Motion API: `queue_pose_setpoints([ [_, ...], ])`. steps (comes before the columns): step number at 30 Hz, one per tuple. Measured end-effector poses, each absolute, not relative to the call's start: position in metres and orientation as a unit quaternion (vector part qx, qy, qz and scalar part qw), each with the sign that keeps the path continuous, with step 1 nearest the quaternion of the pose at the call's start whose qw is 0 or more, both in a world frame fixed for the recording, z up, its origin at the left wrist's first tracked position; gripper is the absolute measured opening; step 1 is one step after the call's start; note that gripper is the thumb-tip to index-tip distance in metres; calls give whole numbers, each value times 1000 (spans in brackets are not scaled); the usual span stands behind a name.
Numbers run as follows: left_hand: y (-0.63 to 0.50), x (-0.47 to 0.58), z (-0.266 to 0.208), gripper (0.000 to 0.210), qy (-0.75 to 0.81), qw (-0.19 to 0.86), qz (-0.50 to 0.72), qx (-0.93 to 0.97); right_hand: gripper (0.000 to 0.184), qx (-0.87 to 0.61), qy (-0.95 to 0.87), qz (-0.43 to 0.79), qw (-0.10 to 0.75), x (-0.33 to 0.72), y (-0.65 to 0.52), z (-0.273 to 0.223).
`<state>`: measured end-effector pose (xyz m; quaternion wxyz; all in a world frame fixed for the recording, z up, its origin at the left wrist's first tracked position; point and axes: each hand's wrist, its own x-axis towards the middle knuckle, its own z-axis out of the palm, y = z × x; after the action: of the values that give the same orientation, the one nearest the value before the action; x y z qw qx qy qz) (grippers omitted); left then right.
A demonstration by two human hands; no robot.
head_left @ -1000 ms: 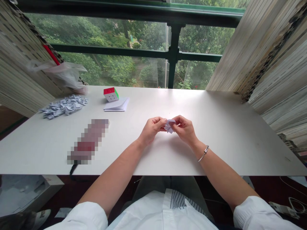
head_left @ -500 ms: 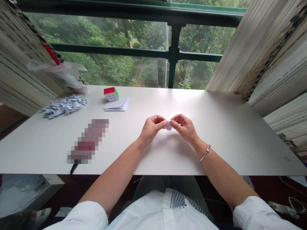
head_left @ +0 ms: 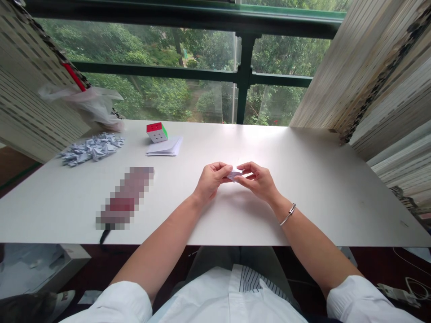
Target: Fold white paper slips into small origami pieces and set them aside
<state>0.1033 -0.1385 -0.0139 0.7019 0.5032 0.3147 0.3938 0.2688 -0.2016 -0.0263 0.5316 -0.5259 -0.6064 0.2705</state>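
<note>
A small piece of folded white paper point(head_left: 235, 173) is held above the white table, between my two hands. My left hand point(head_left: 212, 178) pinches its left side, thumb on top and fingers curled beneath. On the other side, my right hand point(head_left: 256, 177) has its thumb and index finger around the paper's right edge, parted by about its width. The fingers hide some of the folds. A silver bracelet point(head_left: 288, 215) circles my right wrist.
On the table point(head_left: 313, 179), a heap of folded paper pieces point(head_left: 92, 148) lies at the back left. A puzzle cube point(head_left: 156, 133) rests on folded white sheets point(head_left: 164, 147). A blurred-out flat object point(head_left: 124, 197) lies left of my arms. Below stands an open box of papers point(head_left: 33, 264).
My right thumb and index finger have spread apart at the paper, and its angular edge now shows between them. My left hand keeps its pinch, turned slightly. Everything on the table stays put.
</note>
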Motion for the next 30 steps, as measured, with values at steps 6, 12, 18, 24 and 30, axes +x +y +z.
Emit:
queue_pose_setpoints([
  [6,-140,104,-17,29,305,705,358,531,10,-553,-597,210,542,268,-200,-30],
  [12,-142,106,-18,31,306,708,335,541,12,-578,-577,199,542,264,-201,-29],
  [18,-143,108,-18,32,310,707,335,540,13,-565,-575,223,548,262,-202,-30],
  [24,-144,108,-17,30,290,711,323,553,10,-545,-568,240,568,264,-203,-28],
  [30,-143,106,-17,29,277,691,339,575,9,-524,-593,255,555,267,-203,-25],
])
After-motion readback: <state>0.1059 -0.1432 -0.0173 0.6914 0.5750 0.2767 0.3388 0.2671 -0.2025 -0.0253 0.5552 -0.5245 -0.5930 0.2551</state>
